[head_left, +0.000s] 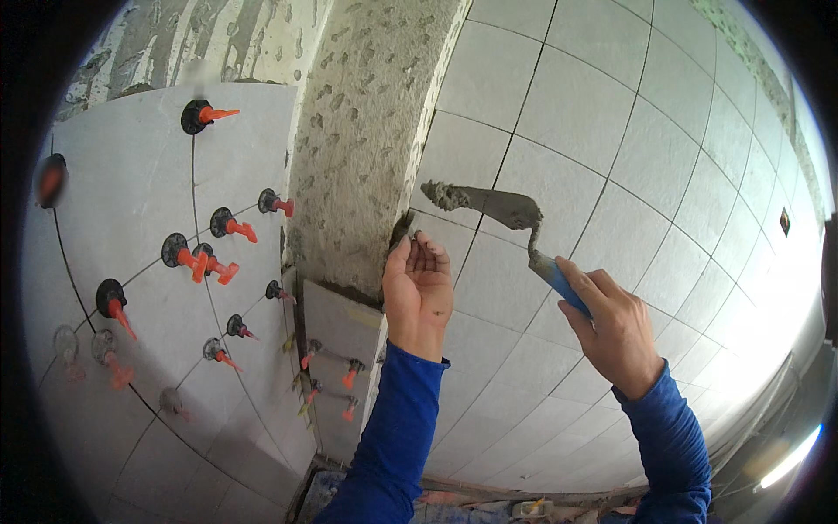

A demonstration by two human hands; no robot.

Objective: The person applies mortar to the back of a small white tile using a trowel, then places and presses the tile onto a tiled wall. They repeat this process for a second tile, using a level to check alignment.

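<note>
My right hand (pixel 615 332) is wrapped round the blue handle of a pointing trowel (pixel 502 206). The trowel's blade points left, in front of the grey wall tiles (pixel 559 162), and a lump of wet grey mortar (pixel 447 196) sits on its tip. My left hand (pixel 421 293) is raised palm toward me, its fingers curled in at the corner of the bare plastered strip (pixel 349 157). A small dark grey piece shows at its thumb and fingertips; what it is I cannot make out.
On the left, a wall of large grey tiles (pixel 249 144) carries several black levelling clips with orange handles (pixel 229 224). A narrow tile (pixel 336 327) with more clips covers the strip's lower part. At lower right glows a light tube (pixel 791 458).
</note>
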